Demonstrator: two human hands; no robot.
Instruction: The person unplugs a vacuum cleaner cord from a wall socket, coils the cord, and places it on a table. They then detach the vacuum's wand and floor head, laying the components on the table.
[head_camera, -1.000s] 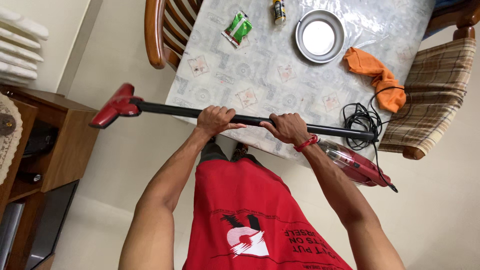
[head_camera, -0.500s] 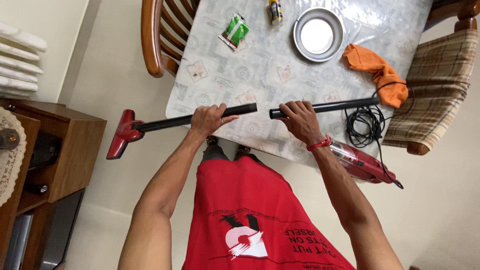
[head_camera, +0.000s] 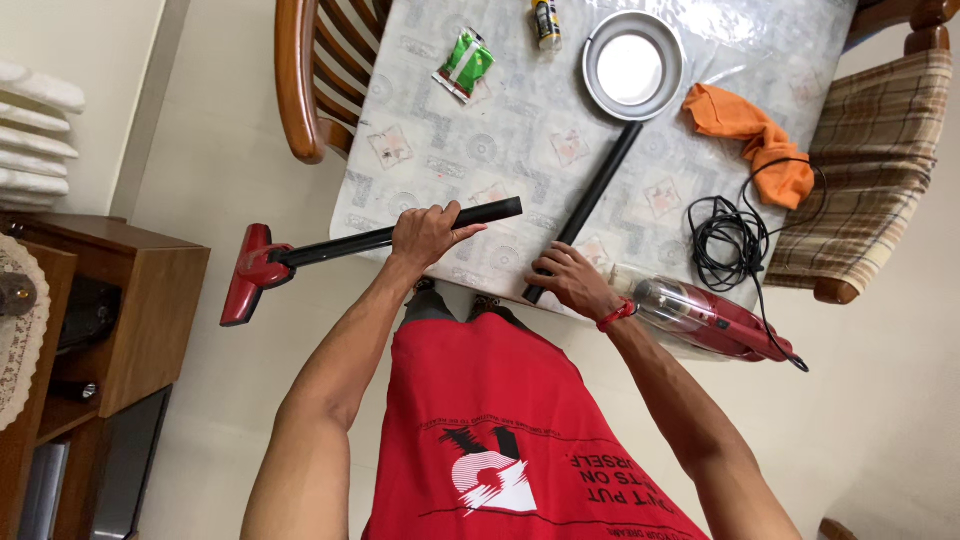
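1. My left hand (head_camera: 428, 234) is closed around a black tube (head_camera: 420, 232) that ends in the red floor head (head_camera: 250, 272). The head hangs out past the table edge (head_camera: 360, 215), over the floor, while the open end of the tube points right over the tabletop.
2. My right hand (head_camera: 568, 280) holds the near end of a second black tube (head_camera: 592, 200), fingers curled loosely on it. That tube lies slanted on the table, with its far end close to the metal bowl (head_camera: 634, 66).
3. The red vacuum body (head_camera: 700, 318) lies at the table's near right corner, just beside my right wrist, with its black cord (head_camera: 727, 243) bunched behind it.
4. What could go wrong: the tube in my left hand is gripped nearer its open end, so the heavy head could tip it down, I'd guess, or swing it into the wooden chair (head_camera: 300, 90).
5. The second tube could roll or get pushed into the bowl or the orange cloth (head_camera: 750, 140) if my right hand shoves it.
6. The vacuum body sits partly off the edge; a knock from my forearm, or a snag on the cord, could drop it.
7. Both arms reach forward, elbows bent, left wrist level, right wrist turned down towards the table.
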